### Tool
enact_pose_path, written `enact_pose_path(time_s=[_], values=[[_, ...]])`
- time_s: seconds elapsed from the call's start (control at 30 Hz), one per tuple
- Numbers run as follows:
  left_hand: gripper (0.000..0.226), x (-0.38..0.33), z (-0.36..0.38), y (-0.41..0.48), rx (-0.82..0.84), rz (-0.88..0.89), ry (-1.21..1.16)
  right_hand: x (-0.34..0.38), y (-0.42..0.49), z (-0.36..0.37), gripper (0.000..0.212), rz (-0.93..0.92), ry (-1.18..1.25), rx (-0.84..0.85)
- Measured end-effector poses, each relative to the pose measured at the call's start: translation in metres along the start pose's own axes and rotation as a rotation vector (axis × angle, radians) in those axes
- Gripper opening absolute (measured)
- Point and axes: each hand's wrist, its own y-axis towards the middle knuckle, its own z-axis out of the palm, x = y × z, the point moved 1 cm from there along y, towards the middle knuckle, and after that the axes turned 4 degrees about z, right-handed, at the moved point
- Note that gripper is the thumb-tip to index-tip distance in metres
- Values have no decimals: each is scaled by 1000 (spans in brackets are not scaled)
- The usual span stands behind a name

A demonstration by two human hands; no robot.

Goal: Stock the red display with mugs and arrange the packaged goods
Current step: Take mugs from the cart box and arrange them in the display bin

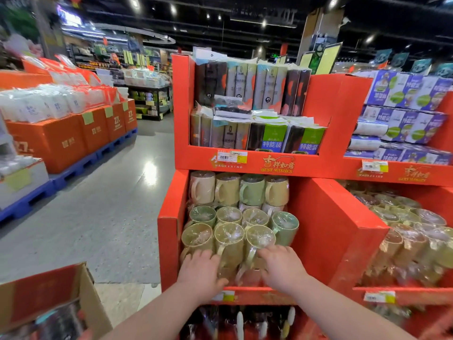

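Observation:
The red display [326,236] has a lower bin filled with plastic-wrapped mugs [229,235] in beige and green, stacked in rows. My left hand [199,273] and my right hand [282,266] both reach into the front of that bin. They rest against the wrapped mugs of the front row, fingers bent over them, and whether they grip is unclear. The upper shelf holds packaged goods [267,137]: dark and grey packs standing upright, some with green and blue labels, and one dark pack [231,106] lying loose on top.
An open cardboard box [49,298] with dark items stands at the lower left. A second red bin of wrapped mugs [407,231] adjoins on the right, with purple packs [404,111] above. Orange boxes on blue pallets [68,141] line the aisle's left side. A lower shelf holds dark items [245,322].

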Motion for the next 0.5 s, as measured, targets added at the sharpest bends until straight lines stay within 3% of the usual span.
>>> enact_pose_path(time_s=[0.17,0.5], values=[[56,-17,10,-43,-6,-49,-3,6,-38,10,41,-51,8,35],[50,-38,55,-165,133,-188,-13,57,-118,55,41,-221,54,130]])
